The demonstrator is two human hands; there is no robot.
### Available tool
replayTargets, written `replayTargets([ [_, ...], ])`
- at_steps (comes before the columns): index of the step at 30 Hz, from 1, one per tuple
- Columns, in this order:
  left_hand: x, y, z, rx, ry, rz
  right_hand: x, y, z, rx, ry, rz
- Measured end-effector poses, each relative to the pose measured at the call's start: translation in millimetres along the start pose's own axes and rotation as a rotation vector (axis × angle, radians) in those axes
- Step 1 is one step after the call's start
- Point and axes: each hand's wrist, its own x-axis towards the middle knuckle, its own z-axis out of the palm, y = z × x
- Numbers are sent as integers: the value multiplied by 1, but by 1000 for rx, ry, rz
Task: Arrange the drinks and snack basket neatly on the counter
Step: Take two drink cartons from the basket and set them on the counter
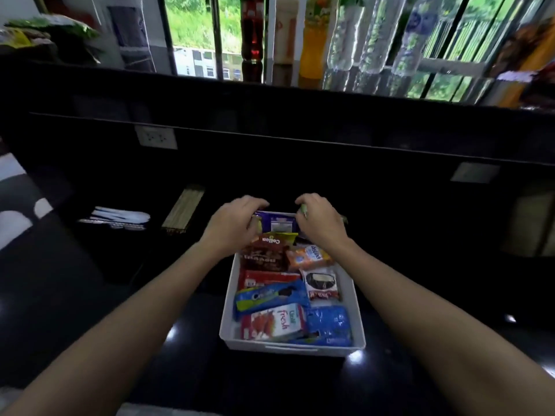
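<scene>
A white snack basket (pixel 287 347) sits on the black counter (pixel 180 370) in front of me, filled with several snack packets. My left hand (pixel 232 225) and my right hand (pixel 321 222) reach over its far end. Both are curled around a purple packet (pixel 277 223) standing at the back of the basket. My right hand also touches something green, partly hidden. Drink bottles stand in a row on the raised ledge by the window: a dark cola bottle (pixel 252 31), an orange bottle (pixel 313 40) and several clear water bottles (pixel 375 37).
A bundle of wooden sticks (pixel 183 210) and white plastic spoons (pixel 120 217) lie on the lower shelf at left. Wall sockets (pixel 156 137) sit on the black back panel. Snack bags rest on the ledge at far left (pixel 51 28) and far right (pixel 528 55).
</scene>
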Motion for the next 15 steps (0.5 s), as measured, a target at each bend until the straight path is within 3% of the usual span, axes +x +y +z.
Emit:
replayTargets([
  [3,-34,29,21,-56,-266,54,-31,25,14,-43,-220,29],
  [5,-51,47,31,-200,-555,-22,-45,37,24,-22,-412,124],
  [8,-66,61,41,-325,-921,-158,-54,56,42,-168,-520,147],
  [10,-73,66,46,-294,-991,-152,-53,61,50,-298,-533,82],
  [15,-83,74,50,-132,-933,-180,-40,55,68,-407,-512,57],
])
